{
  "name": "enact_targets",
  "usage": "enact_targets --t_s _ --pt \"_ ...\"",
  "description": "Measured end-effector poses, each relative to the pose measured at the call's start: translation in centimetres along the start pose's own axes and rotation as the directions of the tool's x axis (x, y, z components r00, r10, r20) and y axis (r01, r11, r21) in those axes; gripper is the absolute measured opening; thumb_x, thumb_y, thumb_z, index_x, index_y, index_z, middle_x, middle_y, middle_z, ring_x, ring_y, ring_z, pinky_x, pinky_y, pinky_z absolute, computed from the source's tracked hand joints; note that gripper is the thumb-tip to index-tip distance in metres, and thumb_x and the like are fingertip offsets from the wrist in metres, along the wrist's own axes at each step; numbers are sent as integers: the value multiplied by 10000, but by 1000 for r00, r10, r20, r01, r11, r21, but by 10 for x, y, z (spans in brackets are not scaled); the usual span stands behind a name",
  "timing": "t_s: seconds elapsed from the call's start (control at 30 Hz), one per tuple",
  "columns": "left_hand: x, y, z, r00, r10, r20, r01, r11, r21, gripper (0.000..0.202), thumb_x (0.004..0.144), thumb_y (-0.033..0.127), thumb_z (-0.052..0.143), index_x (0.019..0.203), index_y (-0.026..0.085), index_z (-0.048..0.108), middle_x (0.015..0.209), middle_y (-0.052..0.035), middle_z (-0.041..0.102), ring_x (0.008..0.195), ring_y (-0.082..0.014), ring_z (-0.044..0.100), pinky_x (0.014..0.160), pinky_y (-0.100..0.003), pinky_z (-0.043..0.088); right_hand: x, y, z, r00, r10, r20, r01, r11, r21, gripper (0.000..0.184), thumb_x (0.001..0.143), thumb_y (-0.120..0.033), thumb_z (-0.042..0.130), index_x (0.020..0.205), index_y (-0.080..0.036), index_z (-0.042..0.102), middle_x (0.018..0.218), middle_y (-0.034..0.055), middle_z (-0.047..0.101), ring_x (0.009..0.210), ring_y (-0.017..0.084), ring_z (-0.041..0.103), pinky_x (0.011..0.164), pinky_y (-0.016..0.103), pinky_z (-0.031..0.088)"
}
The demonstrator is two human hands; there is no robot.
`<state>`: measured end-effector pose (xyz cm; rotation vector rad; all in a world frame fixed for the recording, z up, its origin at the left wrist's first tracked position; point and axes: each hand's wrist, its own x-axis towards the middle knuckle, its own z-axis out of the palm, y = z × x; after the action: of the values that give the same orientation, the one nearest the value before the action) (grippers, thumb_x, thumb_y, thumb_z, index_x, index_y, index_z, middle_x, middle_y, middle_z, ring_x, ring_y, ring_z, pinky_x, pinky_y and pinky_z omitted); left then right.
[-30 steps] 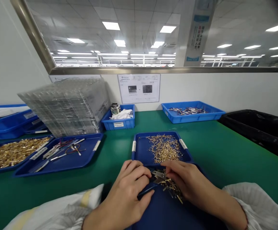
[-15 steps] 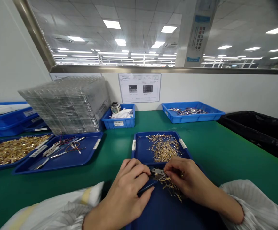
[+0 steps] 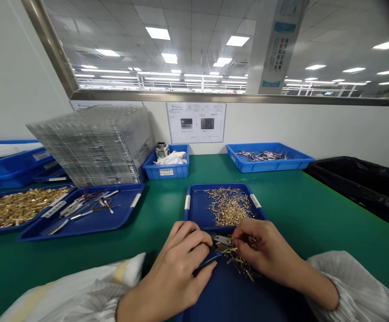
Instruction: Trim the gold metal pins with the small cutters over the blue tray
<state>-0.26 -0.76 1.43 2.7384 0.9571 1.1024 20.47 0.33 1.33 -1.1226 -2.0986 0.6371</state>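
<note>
Cutters point(image 3: 218, 248) clamped in left hand point(image 3: 177, 268) grip, blades toward gold pins point(image 3: 239, 259); right hand point(image 3: 264, 252) fingertips pinched, probably on pin, over near blue tray point(image 3: 228, 295) catching pieces.

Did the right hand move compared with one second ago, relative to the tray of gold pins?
Yes, slightly. The right hand has drawn back from the near rim of the pin tray, toward the person, and its fingertips now sit beside the cutter.
</note>
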Motion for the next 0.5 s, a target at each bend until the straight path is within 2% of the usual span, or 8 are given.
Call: enact_targets --t_s 0.2,0.27,0.37,0.43,0.5 --pt "0 3 -1 995 -4 -101 -4 997 -72 50 765 117 598 773 167 600 812 -39 623 829 -204 535 764 -387 423 -2 -3 -2 996 -7 -94 20 991 134 147 719 -35 475 652 -161 508 630 -21 500 575 103 451 527 216 339" --pt "0 3 -1 991 -49 -123 33 991 -128 62 751 112 610 770 168 591 818 -42 618 816 -199 543 748 -379 435 -1 -2 -3 996 36 -87 -12 967 256 136 751 -75 472 649 -163 495 626 -21 489 574 103 438 528 217 346" --pt "0 2 1 987 -124 -102 100 972 -211 72 734 114 624 746 168 578 833 -46 606 781 -187 549 701 -357 451 0 -2 -3 994 110 -27 -91 913 397 147 784 -129 462 642 -168 466 602 -31 460 543 94 408 505 211 343" --pt "-1 1 1 989 -139 -54 123 964 -236 82 725 111 628 722 166 567 830 -40 602 758 -175 550 697 -351 450 0 -3 -4 992 124 0 -116 930 349 141 772 -106 457 646 -170 460 601 -31 461 543 94 409 499 209 338" --pt "-1 1 0 992 -124 6 122 965 -231 93 719 103 628 701 163 560 823 -31 603 751 -168 550 714 -354 440 -1 -5 -6 996 89 28 -93 976 198 132 737 -60 453 669 -170 477 622 -24 488 559 101 429 504 212 333"
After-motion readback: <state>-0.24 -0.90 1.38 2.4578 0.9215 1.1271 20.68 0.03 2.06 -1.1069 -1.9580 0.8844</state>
